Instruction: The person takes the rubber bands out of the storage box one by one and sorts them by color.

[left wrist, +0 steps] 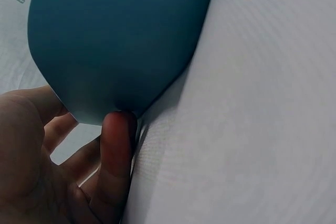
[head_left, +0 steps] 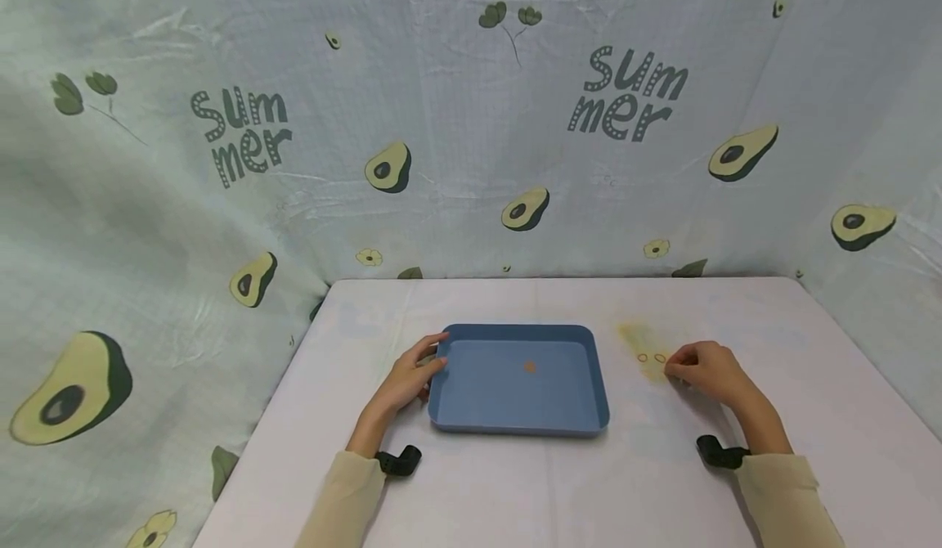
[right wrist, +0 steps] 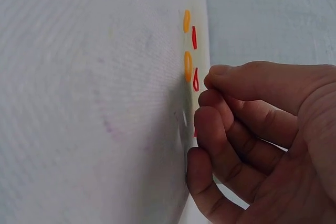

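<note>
My left hand grips the left edge of a shallow blue tray. Two fingers lie over its rim in the head view, while in the left wrist view a fingertip presses the tray's outer wall. To the tray's right, my right hand is lowered to the table with thumb and index fingertips together. Whether they pinch anything is hidden. Beside those fingertips lie small red rings. The right wrist view also shows orange rings in a row next to the red ones. A red bit shows partly behind the fingers.
A small orange-brown spot, too small to identify, is on the tray floor. A yellowish patch marks the table near the rings. A printed cloth with avocados hangs behind and at the sides. Each wrist wears a black camera.
</note>
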### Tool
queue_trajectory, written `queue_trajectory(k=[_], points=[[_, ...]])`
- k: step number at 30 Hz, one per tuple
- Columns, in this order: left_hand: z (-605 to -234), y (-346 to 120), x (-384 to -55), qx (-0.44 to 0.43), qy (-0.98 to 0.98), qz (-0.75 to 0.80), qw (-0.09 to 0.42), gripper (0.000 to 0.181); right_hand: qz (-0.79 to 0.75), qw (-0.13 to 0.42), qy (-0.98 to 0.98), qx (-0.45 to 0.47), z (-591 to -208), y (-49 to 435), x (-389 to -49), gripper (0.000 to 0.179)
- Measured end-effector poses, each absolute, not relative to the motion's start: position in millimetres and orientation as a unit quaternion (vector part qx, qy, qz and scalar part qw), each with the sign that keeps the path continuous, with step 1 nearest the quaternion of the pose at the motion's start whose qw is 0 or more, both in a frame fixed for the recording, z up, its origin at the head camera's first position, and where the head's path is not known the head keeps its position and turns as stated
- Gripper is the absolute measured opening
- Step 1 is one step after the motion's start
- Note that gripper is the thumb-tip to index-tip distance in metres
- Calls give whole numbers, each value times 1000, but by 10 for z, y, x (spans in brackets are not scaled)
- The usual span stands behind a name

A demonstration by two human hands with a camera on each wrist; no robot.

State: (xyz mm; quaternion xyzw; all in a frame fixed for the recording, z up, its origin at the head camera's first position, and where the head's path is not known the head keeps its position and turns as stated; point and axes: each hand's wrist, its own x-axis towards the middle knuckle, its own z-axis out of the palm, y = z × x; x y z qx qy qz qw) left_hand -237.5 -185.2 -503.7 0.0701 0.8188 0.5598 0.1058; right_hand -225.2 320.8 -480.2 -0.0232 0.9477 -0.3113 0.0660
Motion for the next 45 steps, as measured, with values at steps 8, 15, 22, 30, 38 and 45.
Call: queue_trajectory(k=[8, 15, 22, 30, 38, 45], points=[[-5039, -1861, -2360, 71, 821, 557, 103, 53, -313, 74, 947, -20, -4747, 3160, -2244, 27], [-5044, -1862, -2360, 71, 825, 552, 96, 54, -308, 72, 948, -31, -4718, 3086, -2259, 27], [-5048, -1850, -2357, 71, 823, 555, 97, 53, -309, 66, 948, -43, -4681, 3003, -2272, 23], [-5029, -1854, -2352, 72, 826, 551, 89, 54, -297, 32, 950, -93, -4561, 2814, -2379, 18], [-5041, -1871, -2371, 73, 827, 550, 90, 53, -297, 40, 946, -120, -4426, 2480, -2514, 17], [-5037, -1855, -2357, 72, 826, 551, 91, 54, -276, 24, 948, -158, -4296, 2135, -2602, 15]])
